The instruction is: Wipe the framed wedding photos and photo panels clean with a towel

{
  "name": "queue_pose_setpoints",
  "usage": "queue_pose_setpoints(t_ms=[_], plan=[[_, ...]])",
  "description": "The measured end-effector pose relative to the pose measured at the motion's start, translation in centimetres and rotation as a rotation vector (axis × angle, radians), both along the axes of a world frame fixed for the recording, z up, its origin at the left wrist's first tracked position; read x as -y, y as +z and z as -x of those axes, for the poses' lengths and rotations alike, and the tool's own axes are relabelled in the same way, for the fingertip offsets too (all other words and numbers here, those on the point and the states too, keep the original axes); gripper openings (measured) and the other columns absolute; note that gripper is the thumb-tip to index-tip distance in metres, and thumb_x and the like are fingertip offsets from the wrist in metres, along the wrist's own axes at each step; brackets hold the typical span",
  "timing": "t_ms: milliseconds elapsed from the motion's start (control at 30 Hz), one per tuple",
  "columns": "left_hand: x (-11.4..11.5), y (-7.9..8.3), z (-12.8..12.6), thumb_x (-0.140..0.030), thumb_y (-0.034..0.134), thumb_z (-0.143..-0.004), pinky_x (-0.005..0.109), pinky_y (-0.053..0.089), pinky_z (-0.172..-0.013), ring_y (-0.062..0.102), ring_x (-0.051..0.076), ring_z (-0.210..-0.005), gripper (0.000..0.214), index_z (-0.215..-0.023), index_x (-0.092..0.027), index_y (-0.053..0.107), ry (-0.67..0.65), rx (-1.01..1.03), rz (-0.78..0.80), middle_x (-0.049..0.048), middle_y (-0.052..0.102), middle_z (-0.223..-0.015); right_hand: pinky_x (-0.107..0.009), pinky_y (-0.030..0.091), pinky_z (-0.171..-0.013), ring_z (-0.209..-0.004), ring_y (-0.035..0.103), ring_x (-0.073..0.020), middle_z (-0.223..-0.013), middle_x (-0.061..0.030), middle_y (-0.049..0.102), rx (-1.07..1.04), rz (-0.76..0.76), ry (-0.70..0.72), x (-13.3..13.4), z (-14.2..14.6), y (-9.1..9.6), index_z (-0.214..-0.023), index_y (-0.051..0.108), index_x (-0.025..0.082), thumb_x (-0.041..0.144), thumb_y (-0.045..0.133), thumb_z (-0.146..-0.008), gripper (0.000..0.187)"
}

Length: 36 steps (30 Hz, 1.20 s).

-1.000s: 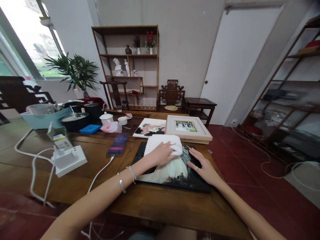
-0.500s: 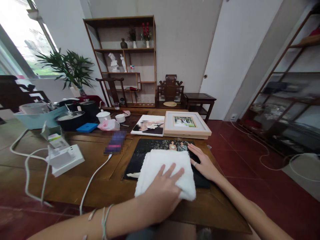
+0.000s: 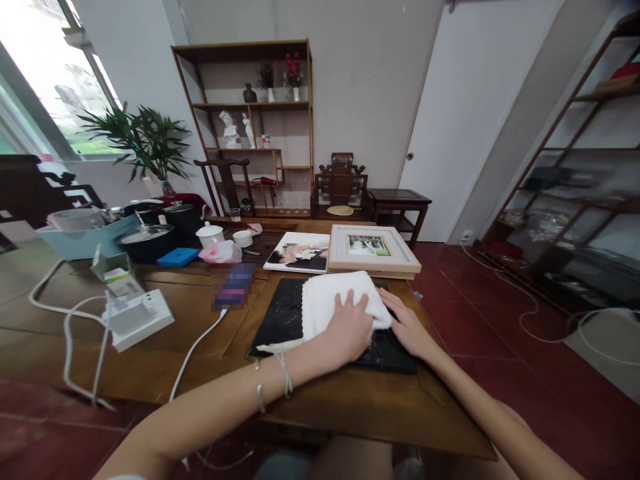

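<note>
A folded white towel (image 3: 320,307) lies on a dark photo panel (image 3: 280,313), covering much of its picture. My left hand (image 3: 353,330) is on top of the towel, its fingers bent into the cloth and gripping it. My right hand (image 3: 410,330) rests along the panel's right edge with fingers stretched out; some fingertips are close to the towel's edge. The panel lies flat on the wooden table (image 3: 320,407), and a pale strip shows at its lower left.
Behind the panel lie a white-edged photo print (image 3: 297,253) and a light wood picture frame (image 3: 375,250). To the left are a phone (image 3: 234,285) on a white cable, a white box (image 3: 143,320), a blue box (image 3: 179,257), a lidded white cup (image 3: 210,233) and black pots (image 3: 145,243).
My left hand has pushed the towel away from me, over the pictured people. The panel's near part is now uncovered. My right hand stays at the right edge.
</note>
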<state>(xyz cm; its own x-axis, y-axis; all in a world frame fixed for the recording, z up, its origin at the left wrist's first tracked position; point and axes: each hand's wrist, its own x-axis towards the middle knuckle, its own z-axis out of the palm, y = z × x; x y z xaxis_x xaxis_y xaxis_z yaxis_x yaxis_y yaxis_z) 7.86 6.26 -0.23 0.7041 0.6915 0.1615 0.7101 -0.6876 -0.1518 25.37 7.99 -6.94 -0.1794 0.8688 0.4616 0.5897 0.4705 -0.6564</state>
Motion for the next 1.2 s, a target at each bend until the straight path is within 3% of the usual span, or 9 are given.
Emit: queue_pose_setpoints(t_ms=[167,267,367,600,733,867,1033,1100,1200], plan=[[6.6,-0.4,0.8,-0.027,0.049,-0.082,0.061,0.030,-0.093,0.031,0.043,-0.124,0.027,-0.097,-0.016,0.068,-0.090,-0.080,0.069,0.0142,0.035,-0.139,-0.048,0.027,-0.108,-0.128,0.038,-0.0229,-0.133,-0.0064,0.049,-0.027,0.009,-0.012,-0.1,-0.1,-0.1,-0.123,0.053,0.024,0.027,0.042,-0.082,0.042],[8.3,-0.4,1.4,-0.029,0.047,-0.083,0.060,0.030,-0.093,0.031,0.043,-0.124,0.028,-0.096,-0.016,0.068,-0.151,-0.069,0.090,0.0133,0.034,-0.140,-0.048,0.026,-0.108,-0.128,0.037,-0.0228,-0.133,-0.0076,0.049,-0.050,0.017,-0.019,-0.2,0.0,-0.1,-0.121,0.055,0.023,0.030,0.043,-0.083,0.041],[6.8,0.0,1.5,-0.031,0.045,-0.085,0.057,0.033,-0.094,0.034,0.038,-0.124,0.028,-0.095,-0.018,0.068,-0.130,-0.023,0.099,0.0092,0.038,-0.138,-0.047,0.026,-0.108,-0.127,0.038,-0.0229,-0.132,-0.0067,0.050,-0.072,0.027,-0.015,-0.1,0.0,0.0,-0.120,0.056,0.024,0.033,0.044,-0.083,0.040],[-2.0,0.7,0.5,-0.035,0.033,-0.092,0.045,0.042,-0.082,0.045,0.029,-0.113,0.036,-0.099,-0.020,0.064,-0.119,0.113,0.005,0.0070,0.051,-0.127,-0.045,0.024,-0.109,-0.126,0.041,-0.0223,-0.133,-0.0021,0.050,-0.244,0.049,-0.050,0.1,0.0,0.4,-0.122,0.054,0.028,0.038,0.046,-0.082,0.041],[-3.4,0.0,-0.4,-0.033,0.037,-0.090,0.047,0.038,-0.087,0.036,0.030,-0.122,0.031,-0.099,-0.020,0.064,-0.140,0.082,-0.038,0.0063,0.044,-0.134,-0.043,0.023,-0.109,-0.128,0.037,-0.0215,-0.137,-0.0013,0.045,-0.419,0.090,-0.083,0.1,-0.5,0.4,-0.125,0.049,0.027,0.041,0.045,-0.083,0.045],[0.1,-0.6,-1.1,-0.030,0.044,-0.086,0.051,0.036,-0.089,0.036,0.035,-0.122,0.027,-0.096,-0.017,0.066,-0.181,0.029,-0.075,0.0116,0.042,-0.134,-0.041,0.022,-0.110,-0.128,0.037,-0.0211,-0.137,-0.0020,0.045,-0.500,0.091,-0.059,0.3,-0.7,0.7,-0.123,0.052,0.025,0.047,0.039,-0.085,0.045],[6.2,-0.1,-0.1,-0.028,0.047,-0.083,0.054,0.036,-0.086,0.036,0.042,-0.120,0.026,-0.092,-0.016,0.068,-0.302,-0.026,-0.015,0.0175,0.039,-0.135,-0.043,0.018,-0.111,-0.129,0.037,-0.0212,-0.133,-0.0037,0.050,-0.363,0.158,-0.042,0.4,-0.3,1.2,-0.117,0.058,0.025,0.051,0.031,-0.087,0.048],[7.3,0.5,1.2,-0.029,0.043,-0.086,0.052,0.038,-0.086,0.036,0.039,-0.121,0.028,-0.092,-0.017,0.068,-0.348,-0.026,0.009,0.0151,0.039,-0.135,-0.045,0.020,-0.110,-0.129,0.036,-0.0226,-0.131,-0.0055,0.051,-0.276,0.153,-0.066,0.3,-0.1,1.1,-0.113,0.061,0.024,0.052,0.037,-0.085,0.046],[6.6,1.6,3.2,-0.031,0.042,-0.087,0.045,0.041,-0.086,0.038,0.032,-0.122,0.029,-0.091,-0.018,0.068,-0.346,-0.041,0.069,0.0091,0.043,-0.134,-0.048,0.024,-0.109,-0.128,0.037,-0.0241,-0.131,-0.0074,0.051,-0.159,0.087,-0.077,0.0,0.1,0.7,-0.110,0.062,0.023,0.048,0.046,-0.082,0.041]])
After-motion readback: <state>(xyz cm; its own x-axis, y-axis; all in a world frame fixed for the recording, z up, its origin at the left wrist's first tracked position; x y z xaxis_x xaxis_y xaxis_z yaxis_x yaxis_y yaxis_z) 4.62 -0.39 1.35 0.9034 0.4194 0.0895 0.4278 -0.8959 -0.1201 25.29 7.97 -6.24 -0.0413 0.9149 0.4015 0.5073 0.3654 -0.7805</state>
